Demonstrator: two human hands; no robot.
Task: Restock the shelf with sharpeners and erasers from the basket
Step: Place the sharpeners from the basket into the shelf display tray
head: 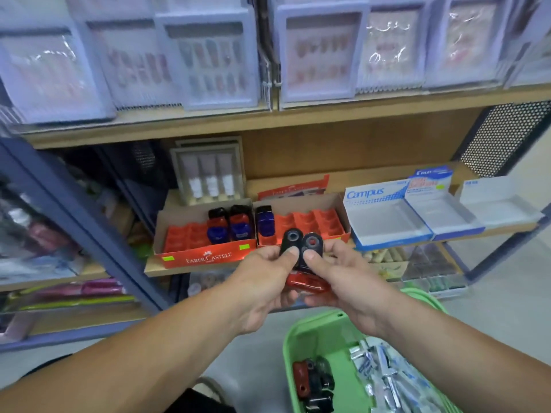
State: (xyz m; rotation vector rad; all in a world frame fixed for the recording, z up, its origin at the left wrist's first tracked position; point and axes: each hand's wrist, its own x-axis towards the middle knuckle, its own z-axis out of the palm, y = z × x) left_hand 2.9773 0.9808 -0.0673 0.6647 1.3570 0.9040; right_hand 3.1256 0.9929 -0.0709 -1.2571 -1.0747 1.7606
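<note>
Just before the wooden shelf (328,153) and its red Faber-Castell cardboard tray (205,257), two black oval plastic sharpeners (290,236) stand touching side by side. The left hand (262,281) pinches one and the right hand (343,278) pinches the other. A red plastic sharpener (307,284) sits beneath them between both palms, above the green plastic basket (313,332).

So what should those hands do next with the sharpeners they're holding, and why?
Probably the left hand should reach forward and drop its black sharpener into an empty red slot of the tray just behind; the right hand holds more sharpeners, and most slots stand empty.
</note>
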